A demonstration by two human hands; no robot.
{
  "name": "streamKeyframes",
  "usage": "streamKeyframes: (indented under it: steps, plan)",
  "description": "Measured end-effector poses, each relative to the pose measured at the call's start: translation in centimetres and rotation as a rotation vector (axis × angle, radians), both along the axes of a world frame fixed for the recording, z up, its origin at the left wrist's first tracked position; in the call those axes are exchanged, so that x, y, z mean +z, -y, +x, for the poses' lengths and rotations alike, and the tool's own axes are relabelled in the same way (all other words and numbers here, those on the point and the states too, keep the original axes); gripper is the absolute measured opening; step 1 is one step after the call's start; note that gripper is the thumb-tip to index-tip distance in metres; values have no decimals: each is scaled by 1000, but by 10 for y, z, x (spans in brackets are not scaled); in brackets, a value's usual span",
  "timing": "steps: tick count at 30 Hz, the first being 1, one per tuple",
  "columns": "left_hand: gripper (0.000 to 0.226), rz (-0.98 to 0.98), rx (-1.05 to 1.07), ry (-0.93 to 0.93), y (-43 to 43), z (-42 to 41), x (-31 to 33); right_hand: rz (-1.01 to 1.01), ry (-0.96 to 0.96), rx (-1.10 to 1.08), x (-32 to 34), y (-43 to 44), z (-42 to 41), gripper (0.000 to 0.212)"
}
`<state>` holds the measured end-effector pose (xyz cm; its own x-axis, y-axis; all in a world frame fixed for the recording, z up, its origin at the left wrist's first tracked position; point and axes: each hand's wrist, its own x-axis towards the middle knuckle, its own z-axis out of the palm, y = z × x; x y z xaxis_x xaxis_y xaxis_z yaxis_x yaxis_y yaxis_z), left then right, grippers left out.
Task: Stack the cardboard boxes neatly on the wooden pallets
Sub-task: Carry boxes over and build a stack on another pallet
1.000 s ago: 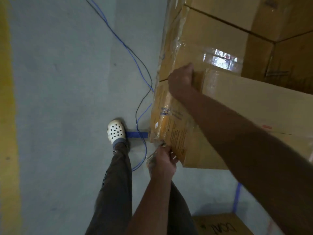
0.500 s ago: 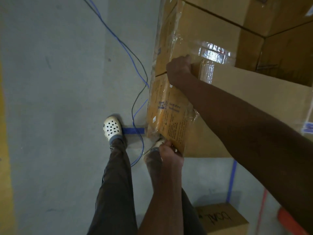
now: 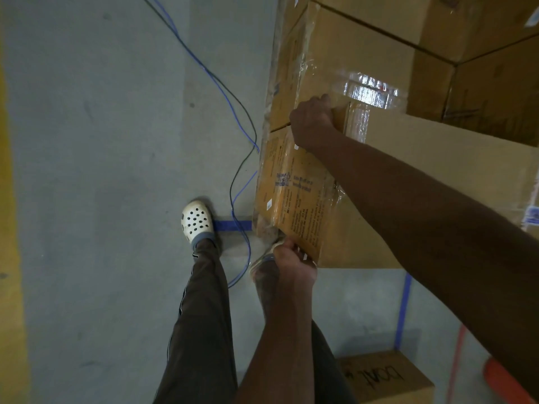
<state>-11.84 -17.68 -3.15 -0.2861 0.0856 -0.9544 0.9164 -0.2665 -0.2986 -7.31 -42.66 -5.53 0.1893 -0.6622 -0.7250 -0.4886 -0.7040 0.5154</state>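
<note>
The left hand (image 3: 294,259) is clamped round the lower near corner of a plastic-wrapped cardboard box (image 3: 437,164), its fingertips tucked underneath and out of sight. The right hand (image 3: 312,121) reaches across and curls over the top far corner, its fingertips also hidden behind the edge. The hands sit well apart, at opposite corners of the printed end face. The small print there is too blurred to read. The box is held off the floor (image 3: 102,170), close against a stack of boxes (image 3: 364,51); I cannot tell whether they touch. Its right side runs out of the picture, and it hides the foot of the stack. Below, a dark trouser leg (image 3: 201,316) ends in a white clog (image 3: 196,220) beside a strip of blue tape (image 3: 233,225); the other foot is mostly covered by the left hand and forearm. A blue cable (image 3: 249,255) and a black cable (image 3: 231,191) trail across the floor to the stack. A small box (image 3: 388,374) with handwriting sits at the bottom edge, near an orange thing (image 3: 501,380) that is cut off and unclear. A yellow stripe (image 3: 8,258) runs down the far left.
</note>
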Motion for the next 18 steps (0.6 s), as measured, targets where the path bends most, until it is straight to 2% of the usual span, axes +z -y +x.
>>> streamKeyframes:
  steps: [5, 9, 11, 14, 16, 18]
  plan:
    - [28, -38, 7, 65, -6, 5, -1, -6, 21, -2, 3, -2, -1, 35]
    - [37, -121, -101, 108, -21, 0, -8, 5, 23, -38, 5, -5, 5, 33]
    - [30, -130, -120, 118, -20, 0, -12, -7, 17, -33, 6, -9, 6, 31]
    - [40, -175, -257, 143, -13, 4, -17, -49, 29, 31, 8, -24, 6, 30]
    - [36, -182, -339, 144, -5, 10, -19, -53, 111, 51, 12, -37, 6, 34]
    - [27, -181, -443, 249, 7, 26, -2, -27, 279, -2, 23, -47, 6, 38]
